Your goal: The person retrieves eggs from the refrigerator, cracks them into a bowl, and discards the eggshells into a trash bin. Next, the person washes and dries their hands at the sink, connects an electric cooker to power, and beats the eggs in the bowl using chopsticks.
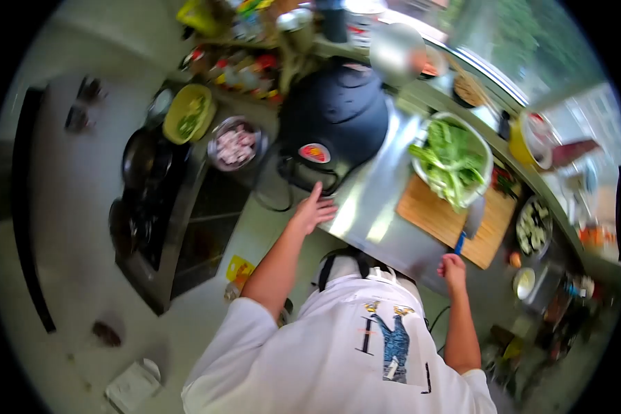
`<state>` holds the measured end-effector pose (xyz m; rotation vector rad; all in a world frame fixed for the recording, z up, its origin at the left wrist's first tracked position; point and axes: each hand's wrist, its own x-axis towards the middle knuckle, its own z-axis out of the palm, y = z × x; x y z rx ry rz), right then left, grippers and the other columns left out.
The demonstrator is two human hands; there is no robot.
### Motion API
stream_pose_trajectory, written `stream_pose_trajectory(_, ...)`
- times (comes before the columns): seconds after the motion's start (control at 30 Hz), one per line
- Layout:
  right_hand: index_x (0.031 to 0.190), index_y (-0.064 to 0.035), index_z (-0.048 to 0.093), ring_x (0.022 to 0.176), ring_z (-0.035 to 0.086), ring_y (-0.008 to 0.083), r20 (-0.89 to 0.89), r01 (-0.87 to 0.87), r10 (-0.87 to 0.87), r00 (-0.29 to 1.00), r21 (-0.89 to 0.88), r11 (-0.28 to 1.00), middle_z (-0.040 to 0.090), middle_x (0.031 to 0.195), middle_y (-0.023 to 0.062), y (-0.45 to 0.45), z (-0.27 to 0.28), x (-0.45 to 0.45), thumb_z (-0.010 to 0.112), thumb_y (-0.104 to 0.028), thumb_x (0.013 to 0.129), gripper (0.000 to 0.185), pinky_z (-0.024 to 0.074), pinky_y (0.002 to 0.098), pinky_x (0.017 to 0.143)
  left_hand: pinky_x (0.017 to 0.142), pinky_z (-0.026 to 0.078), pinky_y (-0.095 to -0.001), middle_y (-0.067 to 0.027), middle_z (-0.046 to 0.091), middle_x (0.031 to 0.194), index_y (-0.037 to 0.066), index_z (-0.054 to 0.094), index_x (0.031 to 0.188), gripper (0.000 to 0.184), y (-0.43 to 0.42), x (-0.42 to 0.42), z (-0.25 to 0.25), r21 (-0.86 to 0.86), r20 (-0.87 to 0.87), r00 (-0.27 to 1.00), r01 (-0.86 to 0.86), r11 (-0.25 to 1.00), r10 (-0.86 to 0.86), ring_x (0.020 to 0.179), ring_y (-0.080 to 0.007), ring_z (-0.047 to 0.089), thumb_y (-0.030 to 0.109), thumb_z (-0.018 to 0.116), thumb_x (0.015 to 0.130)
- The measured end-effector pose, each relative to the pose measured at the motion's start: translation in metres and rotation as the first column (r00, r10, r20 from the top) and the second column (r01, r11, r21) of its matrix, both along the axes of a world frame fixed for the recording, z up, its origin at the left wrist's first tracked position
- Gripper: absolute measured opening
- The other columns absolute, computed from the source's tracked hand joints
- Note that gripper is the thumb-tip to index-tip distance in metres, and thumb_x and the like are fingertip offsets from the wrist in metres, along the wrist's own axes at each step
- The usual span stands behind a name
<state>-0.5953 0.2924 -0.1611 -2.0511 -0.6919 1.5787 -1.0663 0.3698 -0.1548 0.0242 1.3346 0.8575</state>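
My right hand [452, 270] is closed round the blue handle of a kitchen knife [474, 217]. The blade lies over the wooden cutting board [431, 215], beside a white basin [488, 152] heaped with leafy greens [448, 155]. Some leaves hang over the basin's near rim towards the board. With fingers spread, my left hand [314, 210] is at the counter's front edge, just in front of a large black appliance [338, 110] with a red and yellow label. It holds nothing; whether it touches the counter or appliance is unclear.
Left of the appliance is a metal bowl of pinkish chopped pieces [234, 143], with a yellow-green basin [190, 114] near the stove [162, 214]. A bowl of pale and dark pieces [533, 226] stands right of the board. A window ledge [490, 121] runs behind the counter.
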Motion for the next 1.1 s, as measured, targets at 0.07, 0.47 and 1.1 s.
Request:
stream_pose_trajectory(0.07, 0.087, -0.0096, 0.059, 0.052, 0.05, 0.0102, -0.041, 0.011, -0.01, 0.999, 0.038, 0.999, 0.05, 0.066, -0.0001, -0.016, -0.008, -0.005, 0.055, -0.02, 0.089, 0.012, 0.0463, 0.0259, 0.048, 0.09, 0.05, -0.0436, -0.0215, 0.051, 0.13, -0.004, 0.039, 0.134, 0.079, -0.016, 0.006, 0.005, 0.026, -0.017, 0.966, 0.258, 0.966, -0.258, 0.108, -0.0335, 0.06, 0.059, 0.053, 0.088)
stream_pose_trajectory(0.47, 0.073, -0.0028, 0.051, 0.047, 0.052, 0.019, 0.358, -0.155, 0.054, 0.932, 0.26, 0.953, 0.051, 0.06, 0.01, -0.143, 0.038, 0.075, 0.049, -0.045, 0.093, 0.047, 0.0455, 0.0353, 0.051, 0.057, 0.053, -0.0338, -0.0084, 0.066, 0.085, 0.005, 0.057, 0.093, 0.022, -0.099, 0.09, -0.04, -0.237, -0.37, 0.478, 0.781, 0.578, -0.796, 0.067, -0.0212, 0.066, 0.026, 0.049, 0.094)
stream_pose_trajectory(1.1, 0.098, -0.0059, 0.058, 0.057, 0.05, 0.0083, 0.223, 0.828, -0.918, 0.328, 0.399, 0.393, 0.052, 0.067, -0.0003, -0.574, 0.163, 0.353, 0.051, -0.023, 0.096, 0.018, 0.0421, 0.022, 0.054, 0.067, 0.05, -0.0391, -0.015, 0.065, 0.075, 0.004, 0.064, 0.085, 0.023, -0.158, 0.56, 0.008, 0.093, -0.899, -0.038, 0.957, -0.275, -0.437, 0.071, -0.0317, 0.063, 0.025, 0.057, 0.086)
